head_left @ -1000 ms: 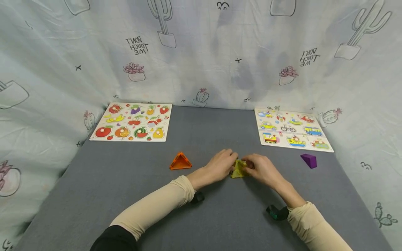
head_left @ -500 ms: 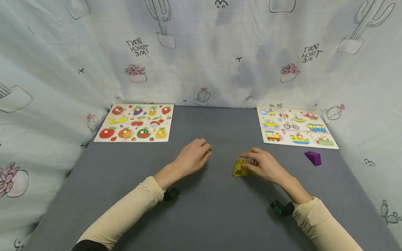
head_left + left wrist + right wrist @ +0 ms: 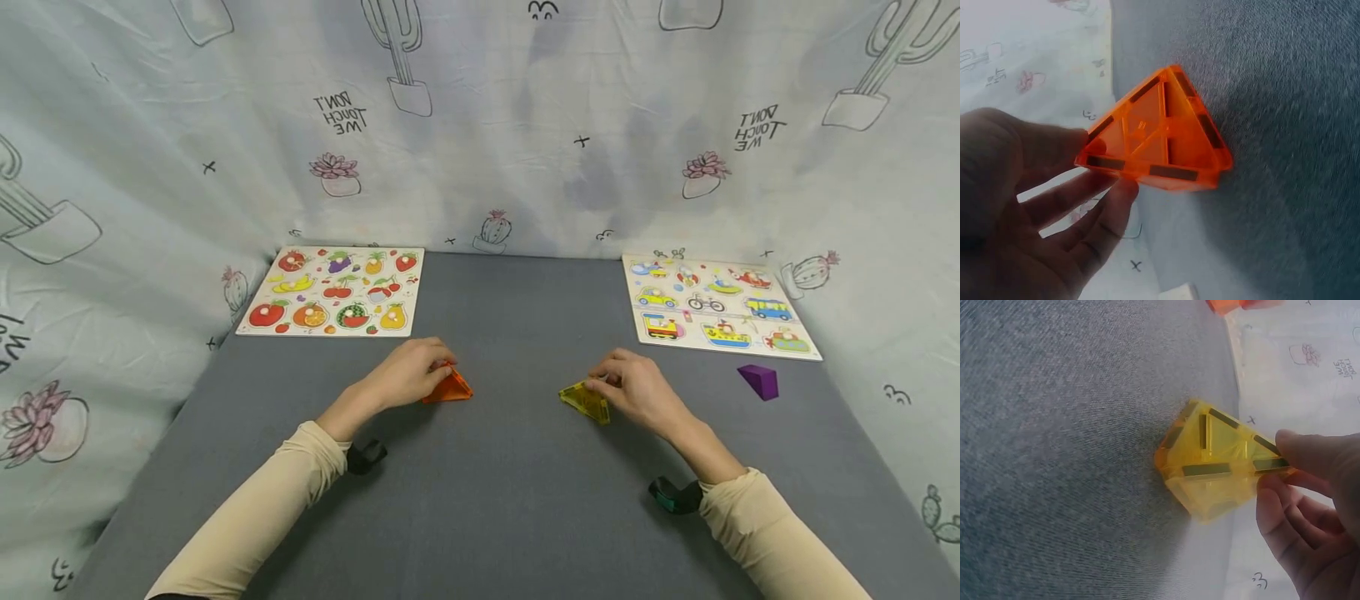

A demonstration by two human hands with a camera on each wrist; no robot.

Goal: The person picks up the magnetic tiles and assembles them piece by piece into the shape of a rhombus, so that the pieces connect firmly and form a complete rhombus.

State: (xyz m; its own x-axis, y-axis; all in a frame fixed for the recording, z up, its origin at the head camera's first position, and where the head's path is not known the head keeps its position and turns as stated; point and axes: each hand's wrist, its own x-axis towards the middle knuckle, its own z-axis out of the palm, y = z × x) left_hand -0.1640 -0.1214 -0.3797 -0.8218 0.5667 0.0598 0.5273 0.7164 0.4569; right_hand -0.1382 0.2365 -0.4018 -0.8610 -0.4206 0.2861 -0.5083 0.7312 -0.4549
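My left hand (image 3: 405, 372) pinches one corner of an orange see-through pyramid (image 3: 452, 388) built from triangular magnetic tiles. In the left wrist view, dark magnet strips line the edges of the orange pyramid (image 3: 1144, 140), and the thumb and fingertips are at its left corner. To the right, my right hand (image 3: 639, 390) holds a yellow see-through magnetic tile pyramid (image 3: 582, 402) by its tip. The right wrist view has this yellow pyramid (image 3: 1225, 459) between thumb and fingers, tilted, close to the grey cloth. Whether either pyramid touches the table is unclear.
A fruit puzzle board (image 3: 330, 292) lies back left and a vehicle puzzle board (image 3: 720, 308) back right. Near the latter is a purple wedge-shaped block (image 3: 761, 382). Printed fabric (image 3: 495, 125) hangs behind the grey table (image 3: 495, 492).
My left hand has left the yellow pyramid, moved left and taken hold of the orange one. The right hand keeps the yellow pyramid, which has turned and tilted.
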